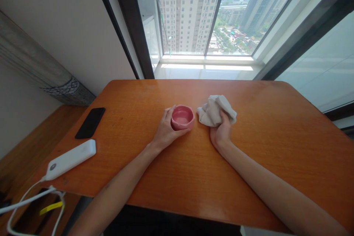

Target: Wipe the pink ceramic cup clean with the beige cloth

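Note:
A small pink bowl [182, 116] stands upright on the orange wooden table [265, 140], near its middle. My left hand [166, 131] is wrapped round the bowl's left side, fingers curled on its wall. To the right of the bowl lies a crumpled off-white cloth [214, 110]. My right hand [221, 132] grips the cloth from below, its fingers closed into the folds. Bowl and cloth sit a little apart, both resting on the table.
A black phone [90, 122] lies flat at the table's left. A white power bank [71, 159] with a white cable [26, 201] sits near the front left edge. Large windows rise behind the far edge. A wall and lower wooden floor are at left.

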Tool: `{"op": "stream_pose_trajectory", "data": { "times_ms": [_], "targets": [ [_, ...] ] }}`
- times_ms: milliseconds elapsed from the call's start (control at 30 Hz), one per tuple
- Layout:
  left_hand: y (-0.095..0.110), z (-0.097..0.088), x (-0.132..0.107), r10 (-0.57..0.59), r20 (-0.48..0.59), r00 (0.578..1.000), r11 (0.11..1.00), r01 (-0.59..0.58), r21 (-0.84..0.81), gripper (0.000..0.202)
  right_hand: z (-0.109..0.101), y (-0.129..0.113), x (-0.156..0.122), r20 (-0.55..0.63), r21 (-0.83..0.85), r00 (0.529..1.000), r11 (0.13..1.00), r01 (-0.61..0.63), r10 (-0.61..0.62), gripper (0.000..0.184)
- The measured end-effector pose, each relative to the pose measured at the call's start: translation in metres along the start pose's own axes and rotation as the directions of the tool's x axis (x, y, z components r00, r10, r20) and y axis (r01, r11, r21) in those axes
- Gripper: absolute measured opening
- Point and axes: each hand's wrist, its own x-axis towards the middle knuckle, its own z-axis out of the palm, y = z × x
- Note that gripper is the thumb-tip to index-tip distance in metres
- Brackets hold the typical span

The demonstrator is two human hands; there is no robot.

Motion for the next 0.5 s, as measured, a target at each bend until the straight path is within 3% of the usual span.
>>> {"op": "stream_pose_trajectory", "data": {
  "times_ms": [500],
  "targets": [
    [-0.011,0.001,0.004,-0.056,0.054,0.997,0.998,0.055,0.015,0.103,-0.001,0.001,-0.002,0.042,-0.027,0.999,1.000,0.007,-0.006,0.029]
  ]
}}
